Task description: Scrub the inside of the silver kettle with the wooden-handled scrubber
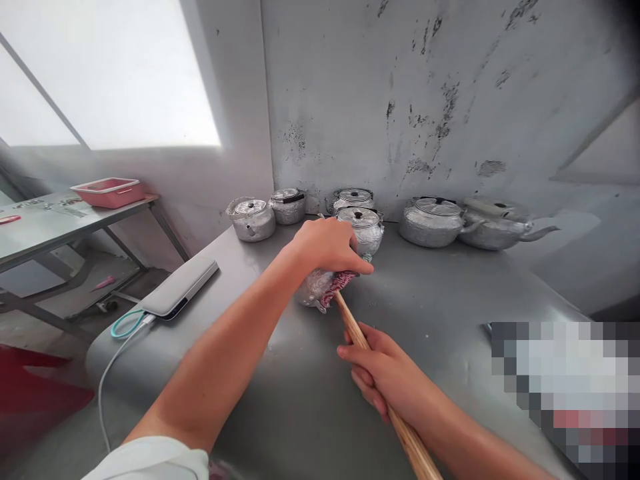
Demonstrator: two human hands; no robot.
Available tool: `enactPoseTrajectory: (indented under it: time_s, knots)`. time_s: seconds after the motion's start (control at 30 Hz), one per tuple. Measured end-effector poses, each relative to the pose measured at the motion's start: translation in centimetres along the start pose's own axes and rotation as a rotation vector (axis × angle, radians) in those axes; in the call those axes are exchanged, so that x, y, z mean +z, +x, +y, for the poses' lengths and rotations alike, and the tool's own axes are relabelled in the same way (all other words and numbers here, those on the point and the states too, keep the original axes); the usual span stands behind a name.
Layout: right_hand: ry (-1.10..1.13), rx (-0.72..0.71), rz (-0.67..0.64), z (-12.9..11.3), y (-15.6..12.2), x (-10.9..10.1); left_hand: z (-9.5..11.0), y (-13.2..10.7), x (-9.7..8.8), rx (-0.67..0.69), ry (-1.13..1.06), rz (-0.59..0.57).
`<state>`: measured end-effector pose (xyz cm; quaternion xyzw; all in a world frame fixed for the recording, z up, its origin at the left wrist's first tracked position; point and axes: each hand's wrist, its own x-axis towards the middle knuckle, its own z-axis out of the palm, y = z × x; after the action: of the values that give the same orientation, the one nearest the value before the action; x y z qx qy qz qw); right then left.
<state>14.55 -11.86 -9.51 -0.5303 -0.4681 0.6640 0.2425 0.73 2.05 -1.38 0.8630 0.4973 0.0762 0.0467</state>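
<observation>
A pale wooden stick (pixel 410 440) slants up from the lower right, and my right hand (pixel 377 367) is wrapped round its middle. Its upper end meets a red-and-white patterned, cloth-like piece (pixel 340 283). From above, my left hand (pixel 327 247) closes over this piece, with most of its fingers hidden behind it. Beside the piece, under the left wrist, is a shiny, silvery, rounded object (pixel 314 288), partly covered, whose kind I cannot make out. Just behind the left hand stands a silver kettle-like pot with a lid (pixel 367 230).
Several dented silver pots and kettles (pixel 433 223) line the wall at the back of the grey table (pixel 440 313). A power bank (pixel 183 287) with a cable lies at the left edge. On another table sits a pink basket (pixel 110 193). A blurred-out patch covers the lower right.
</observation>
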Motion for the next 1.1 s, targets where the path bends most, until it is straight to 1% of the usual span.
enactPoseTrajectory:
  time_s: [0.27,0.4,0.5,0.63,0.77,0.97,1.1]
  knots:
    - [-0.014,0.048,0.009,0.11,0.14,-0.15,0.08,-0.06,-0.06,0.004,-0.011,0.027]
    - [-0.013,0.032,-0.004,-0.20,-0.02,-0.30,0.30,-0.15,-0.17,-0.008,-0.005,0.025]
    - [-0.021,0.043,0.023,-0.46,-0.19,-0.35,0.45,-0.15,-0.16,-0.009,-0.001,0.026]
    - [-0.053,0.052,0.019,-0.70,-0.37,-0.38,0.40,-0.09,-0.06,-0.001,0.015,0.039]
    - [-0.093,0.067,0.061,-0.78,-0.36,-0.54,0.21,-0.07,-0.04,0.002,0.006,0.024]
    - [-0.133,0.062,0.063,-0.58,-0.42,-0.60,0.20,-0.03,-0.02,0.000,0.021,0.027]
    - [-0.143,0.059,0.027,-0.46,-0.48,-0.63,0.36,-0.04,-0.01,0.001,0.036,0.043]
